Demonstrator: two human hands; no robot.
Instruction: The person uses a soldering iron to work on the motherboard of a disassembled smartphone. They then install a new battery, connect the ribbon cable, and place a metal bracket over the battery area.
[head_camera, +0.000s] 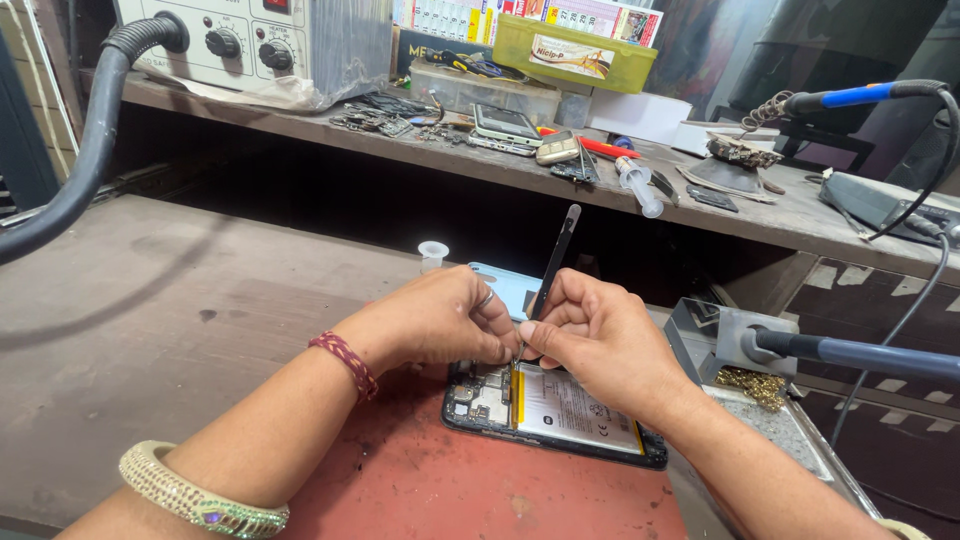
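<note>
From my remote seat I see both hands meeting over an opened phone (560, 410) that lies back-side up on a red mat (430, 480) at the near middle of the table (180, 300), its pale battery and small circuit boards exposed. My right hand (600, 345) has its fingers pinched together around a slim black tool (553, 262), which stands nearly upright and leans a little to the right, its lower tip down at the phone's upper edge, beside the yellow strip of the battery. My left hand (440, 320) is closed with its fingertips pressed together right against that same tip; I cannot tell whether it grips the tool or only steadies something tiny there. The two hands touch at the fingers. Just behind them a light blue phone cover (505, 285) lies flat, and a small white cap (433, 252) stands a bit further left. To the right of the phone a grey holder (725, 335) carries a blue-handled iron (860, 355), with brass wool (750, 385) beside it. On the far shelf (500, 165) I make out a hot-air station (260, 40) at the left with its thick black hose (90, 140), loose phones, a syringe (638, 185), and a green tray (575, 55).
</note>
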